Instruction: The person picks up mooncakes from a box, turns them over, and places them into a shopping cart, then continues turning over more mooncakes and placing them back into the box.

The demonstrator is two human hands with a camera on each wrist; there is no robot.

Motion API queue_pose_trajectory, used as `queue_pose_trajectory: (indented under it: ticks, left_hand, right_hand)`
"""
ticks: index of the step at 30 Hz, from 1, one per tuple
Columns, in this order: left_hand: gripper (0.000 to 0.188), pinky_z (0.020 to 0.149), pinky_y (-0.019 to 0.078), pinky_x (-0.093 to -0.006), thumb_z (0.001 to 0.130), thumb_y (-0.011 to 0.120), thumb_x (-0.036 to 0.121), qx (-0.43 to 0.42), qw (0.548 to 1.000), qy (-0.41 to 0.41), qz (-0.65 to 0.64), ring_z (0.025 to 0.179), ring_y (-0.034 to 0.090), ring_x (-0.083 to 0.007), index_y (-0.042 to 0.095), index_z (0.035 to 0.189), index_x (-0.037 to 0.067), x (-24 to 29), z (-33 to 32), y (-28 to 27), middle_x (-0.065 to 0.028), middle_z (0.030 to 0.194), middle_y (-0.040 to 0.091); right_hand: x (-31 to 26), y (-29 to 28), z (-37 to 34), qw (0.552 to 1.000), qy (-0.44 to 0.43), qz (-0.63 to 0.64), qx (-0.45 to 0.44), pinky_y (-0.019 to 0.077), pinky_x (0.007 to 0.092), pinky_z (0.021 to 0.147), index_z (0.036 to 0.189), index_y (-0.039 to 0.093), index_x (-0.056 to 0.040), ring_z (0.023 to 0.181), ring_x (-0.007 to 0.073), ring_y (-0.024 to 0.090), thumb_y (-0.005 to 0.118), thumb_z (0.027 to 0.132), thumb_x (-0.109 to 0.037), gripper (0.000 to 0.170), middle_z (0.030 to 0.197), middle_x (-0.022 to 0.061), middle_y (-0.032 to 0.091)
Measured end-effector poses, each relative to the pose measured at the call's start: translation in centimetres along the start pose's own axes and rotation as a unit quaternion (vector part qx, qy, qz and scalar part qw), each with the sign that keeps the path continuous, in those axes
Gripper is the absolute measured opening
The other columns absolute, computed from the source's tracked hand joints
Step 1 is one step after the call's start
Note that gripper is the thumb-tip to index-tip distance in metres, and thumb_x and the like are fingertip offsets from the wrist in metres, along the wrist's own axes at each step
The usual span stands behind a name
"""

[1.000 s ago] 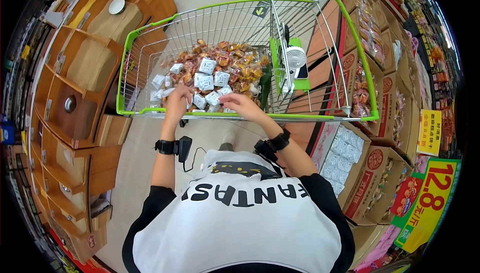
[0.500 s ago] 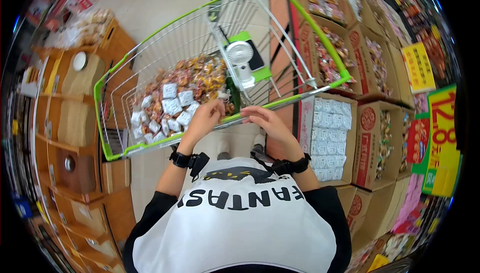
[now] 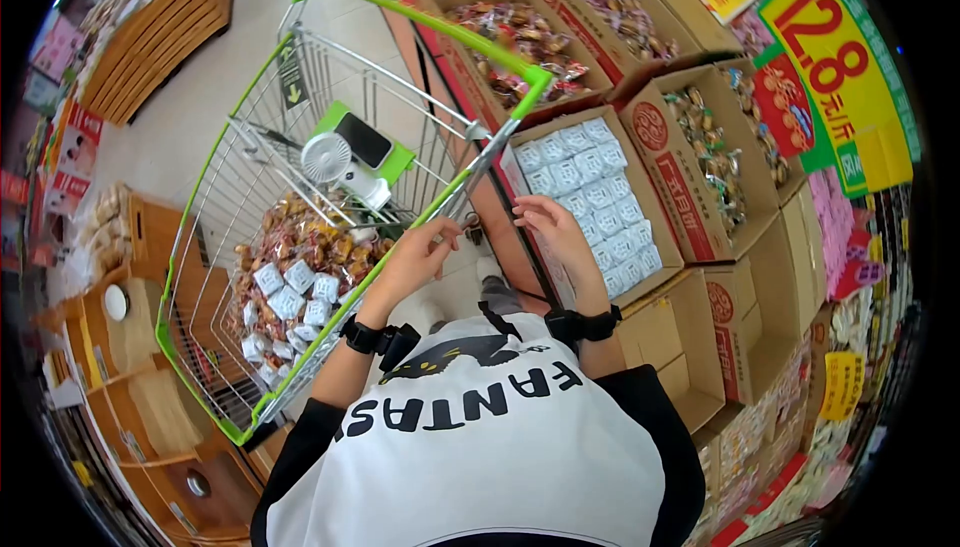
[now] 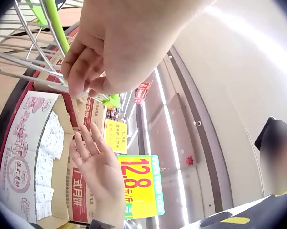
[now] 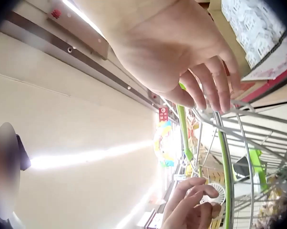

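Note:
My left hand [image 3: 410,262] hovers by the cart's green rim [image 3: 205,182], its fingers loosely bent around nothing. Over the near-left edge of a carton of white square packets [image 3: 605,215], my right hand [image 3: 562,242] is held with relaxed, slightly bent fingers and nothing in them. In the left wrist view the palm of my right hand [image 4: 103,171] shows, bare, beside the packets [image 4: 44,171]. The right wrist view shows my right hand [image 5: 186,57] above the cart frame. White packets [image 3: 286,303] lie on brown-and-red wrapped pieces [image 3: 345,255] inside the cart.
A white fan [image 3: 327,158] and a phone [image 3: 364,140] rest on the cart's green seat panel. Cartons of wrapped goods [image 3: 705,147] stand right of the packets, an emptied-looking carton [image 3: 675,352] below them. Wooden shelves [image 3: 150,407] stand left; a price sign [image 3: 835,57] is at upper right.
The view has swung toward the cartons, so the cart now lies further left. Both hands have left the packets in the cart; my right hand is now at the packet carton.

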State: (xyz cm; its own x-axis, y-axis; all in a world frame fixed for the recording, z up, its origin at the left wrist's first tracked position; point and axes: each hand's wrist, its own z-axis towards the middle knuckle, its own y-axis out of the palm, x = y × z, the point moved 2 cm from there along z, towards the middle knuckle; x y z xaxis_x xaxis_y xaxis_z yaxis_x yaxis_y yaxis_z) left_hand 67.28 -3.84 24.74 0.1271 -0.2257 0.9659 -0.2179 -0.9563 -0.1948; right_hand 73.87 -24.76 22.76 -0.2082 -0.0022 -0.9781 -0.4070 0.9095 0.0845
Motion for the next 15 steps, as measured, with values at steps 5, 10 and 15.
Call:
queue_pose_trajectory:
  ticks: [5, 10, 15]
  left_hand:
    - [0.020, 0.040, 0.0394, -0.0219, 0.078, 0.042, 0.000, 0.009, 0.999, 0.010, 0.043, 0.044, 0.049, -0.0098, 0.048, 0.097, 0.000, 0.4, 2.0, 0.9, -0.0065, 0.073, 0.053]
    - [0.017, 0.040, 0.0395, -0.0237, 0.080, 0.046, 0.004, 0.118, 0.990, 0.037, 0.072, 0.045, 0.051, -0.0120, 0.049, 0.096, -0.001, -0.9, 3.3, -0.1, -0.0069, 0.071, 0.053]
    - [0.015, 0.039, 0.0391, -0.0235, 0.080, 0.046, 0.003, 0.188, 0.980, 0.025, 0.053, 0.044, 0.051, -0.0118, 0.049, 0.094, -0.001, -2.5, 4.0, -0.7, -0.0076, 0.074, 0.053]
  right_hand:
    - [1.8, -5.4, -0.5, 0.996, -0.008, -0.033, 0.087, 0.0420, 0.0242, 0.073, 0.102, 0.053, -0.0005, 0.080, 0.0138, 0.055, 0.047, 0.082, -0.012, 0.024, 0.091, 0.0073, 0.057]
    - [2.2, -10.1, -0.9, 0.983, 0.027, -0.036, 0.179, 0.0404, 0.0224, 0.066, 0.101, 0.055, -0.0042, 0.077, 0.0118, 0.056, 0.048, 0.081, -0.013, 0.023, 0.088, 0.0058, 0.059]
    - [1.5, -11.8, -0.1, 0.975, 0.053, -0.036, 0.214, 0.0398, 0.0212, 0.064, 0.101, 0.054, -0.0041, 0.077, 0.0121, 0.056, 0.046, 0.082, -0.014, 0.023, 0.090, 0.0053, 0.059]
